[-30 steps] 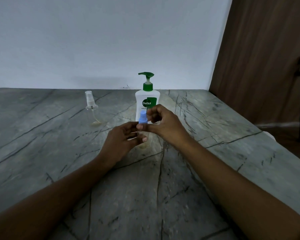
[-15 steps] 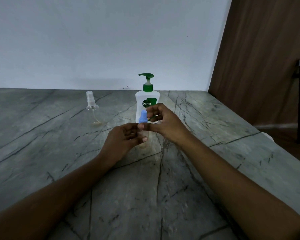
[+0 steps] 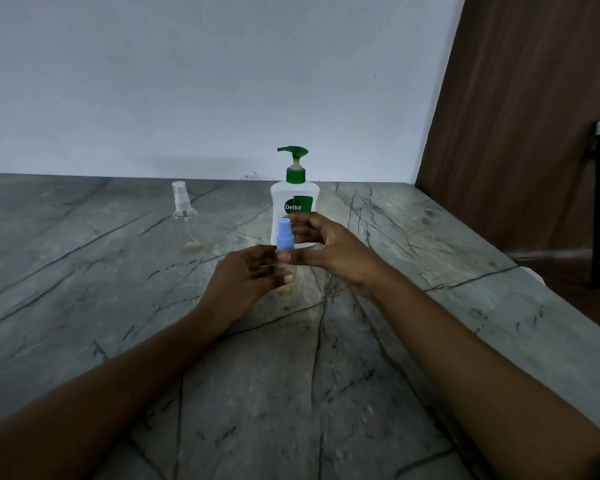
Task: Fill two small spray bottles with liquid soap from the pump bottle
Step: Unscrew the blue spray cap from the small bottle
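Head view: over the last second both hands have barely shifted, but the right hand's (image 3: 333, 251) fingers have slid off the cap top, baring more blue. The blue-capped spray bottle (image 3: 285, 237) is upright just in front of the pump bottle (image 3: 294, 199). The left hand (image 3: 246, 275) grips its body and the right pinches its cap. The clear spray bottle (image 3: 184, 213) stands well left of the pump bottle on the table (image 3: 430, 237).

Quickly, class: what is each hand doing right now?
Left hand: grips the blue-capped spray bottle.
Right hand: pinches the same bottle near its top.
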`<state>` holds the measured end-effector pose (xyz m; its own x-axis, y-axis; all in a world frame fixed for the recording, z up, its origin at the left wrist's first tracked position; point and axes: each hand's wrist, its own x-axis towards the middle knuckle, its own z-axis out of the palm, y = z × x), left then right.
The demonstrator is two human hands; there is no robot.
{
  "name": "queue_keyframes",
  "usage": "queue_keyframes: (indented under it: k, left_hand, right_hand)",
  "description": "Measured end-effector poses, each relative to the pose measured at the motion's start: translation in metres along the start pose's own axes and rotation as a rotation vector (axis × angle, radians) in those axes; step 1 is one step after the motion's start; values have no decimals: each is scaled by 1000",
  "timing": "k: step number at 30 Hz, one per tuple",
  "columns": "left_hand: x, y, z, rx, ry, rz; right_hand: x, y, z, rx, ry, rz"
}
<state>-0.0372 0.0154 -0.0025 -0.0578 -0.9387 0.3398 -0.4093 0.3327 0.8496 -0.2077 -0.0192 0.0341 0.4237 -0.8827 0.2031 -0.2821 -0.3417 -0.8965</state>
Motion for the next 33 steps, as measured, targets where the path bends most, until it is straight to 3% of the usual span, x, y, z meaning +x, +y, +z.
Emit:
queue_keyframes:
  k: [3, 6, 8, 13, 15, 18, 22, 29, 33]
  left_hand:
    - [0, 1, 0, 50, 8, 3]
    - [1, 0, -1, 33, 17, -4]
    - [0, 0, 0, 21, 18, -13]
    - [-2, 1, 0, -11, 2, -18]
    - [-2, 2, 0, 6, -5, -9]
    - [-1, 3, 0, 24, 5, 1]
    - [-1, 1, 0, 29, 7, -4]
    - [-1, 2, -1, 52, 10, 8]
    - [-1, 2, 0, 67, -1, 22]
  right_hand:
    - [-1, -4, 15, -122, 271, -81]
    - [-1, -6, 20, -164, 307, -123]
    - [-1, -8, 14, -132, 241, -102]
    - [-1, -4, -2, -2, -123, 21]
    - [-2, -4, 2, -42, -40, 10]
    - [-2, -5, 13, -127, 222, -64]
    - [0, -3, 19, -203, 300, -127]
    - [2, -1, -2, -14, -112, -1]
    - [-1, -2, 10, -93, 192, -31]
